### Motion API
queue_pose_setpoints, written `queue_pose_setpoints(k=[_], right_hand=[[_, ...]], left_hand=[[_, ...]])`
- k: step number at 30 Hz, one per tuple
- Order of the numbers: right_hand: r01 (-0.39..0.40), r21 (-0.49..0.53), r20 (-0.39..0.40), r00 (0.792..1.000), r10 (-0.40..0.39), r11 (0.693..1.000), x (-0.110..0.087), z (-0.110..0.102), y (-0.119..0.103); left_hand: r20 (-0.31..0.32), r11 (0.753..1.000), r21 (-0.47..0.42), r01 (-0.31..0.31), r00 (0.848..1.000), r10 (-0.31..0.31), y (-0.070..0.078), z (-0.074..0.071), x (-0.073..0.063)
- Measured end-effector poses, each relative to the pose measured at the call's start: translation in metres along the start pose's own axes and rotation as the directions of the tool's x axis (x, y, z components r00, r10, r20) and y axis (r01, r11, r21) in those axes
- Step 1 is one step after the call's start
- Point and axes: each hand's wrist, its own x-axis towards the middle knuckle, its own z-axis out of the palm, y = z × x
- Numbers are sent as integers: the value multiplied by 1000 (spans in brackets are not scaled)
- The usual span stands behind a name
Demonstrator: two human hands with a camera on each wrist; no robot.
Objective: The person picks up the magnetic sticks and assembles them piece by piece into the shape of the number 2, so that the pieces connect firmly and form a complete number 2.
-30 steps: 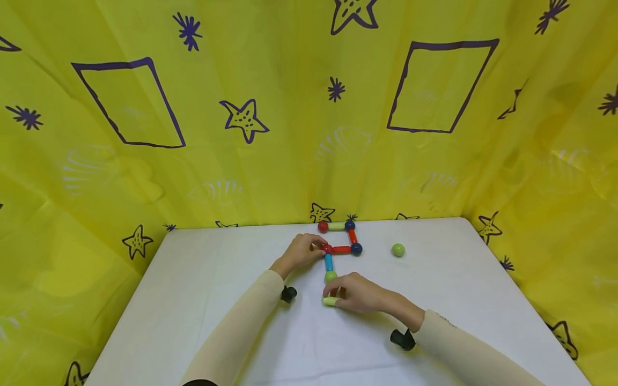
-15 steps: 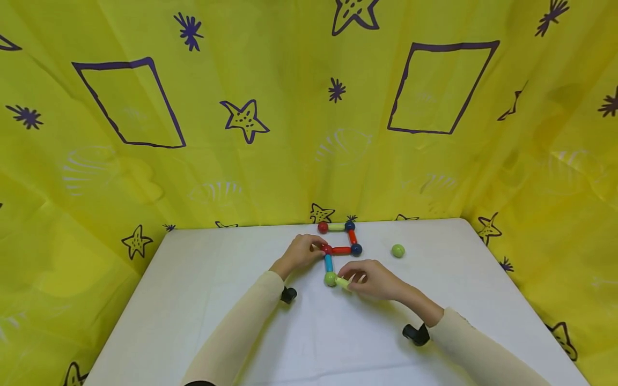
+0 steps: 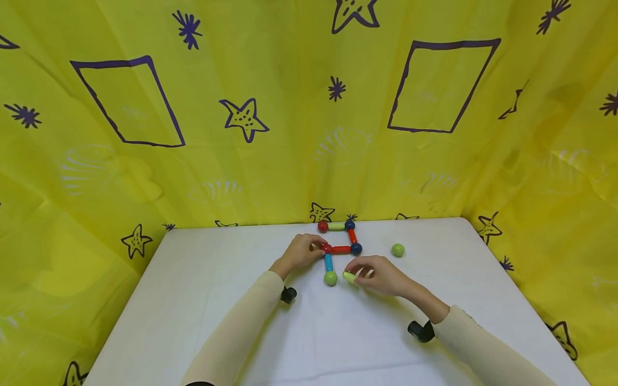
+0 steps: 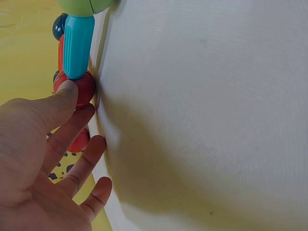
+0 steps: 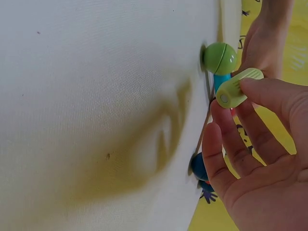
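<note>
A chain of balls and rods lies on the white table. My left hand [image 3: 303, 251] pinches its middle red ball [image 4: 82, 89] between thumb and forefinger. From that ball a blue rod [image 3: 329, 262] runs toward me to a green ball [image 3: 330, 278]. A red rod [image 3: 341, 250] leads right to a dark blue ball [image 3: 356, 249]. My right hand [image 3: 381, 276] pinches a light green rod [image 5: 238, 89] just right of the green ball, apart from it. One end of that rod shows a small round metallic disc.
Farther back, another red rod [image 3: 352, 236], a second dark blue ball [image 3: 350, 225], a pale green rod [image 3: 336, 227] and a red ball [image 3: 323, 227] continue the chain. A loose green ball [image 3: 398, 250] lies to the right. A yellow patterned curtain [image 3: 289, 177] surrounds the table's back and sides.
My right hand moved the light green rod from in front of the green ball round to its right; the rod touched the ball, then came away slightly. The left hand stays put.
</note>
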Motion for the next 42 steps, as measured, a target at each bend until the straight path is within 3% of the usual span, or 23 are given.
queue_pose_setpoints(k=[20, 34, 42], right_hand=[[74, -146, 96, 993, -61, 987, 22, -3, 0], [-13, -130, 132, 991, 31, 991, 30, 4, 4], [-20, -124, 127, 991, 36, 992, 33, 9, 8]], left_hand=[[-5, 1000, 7, -18, 1000, 18, 0, -1, 0], [-3, 1000, 11, -12, 1000, 12, 1, -1, 0], [-7, 999, 14, -29, 1000, 29, 1, -1, 0]])
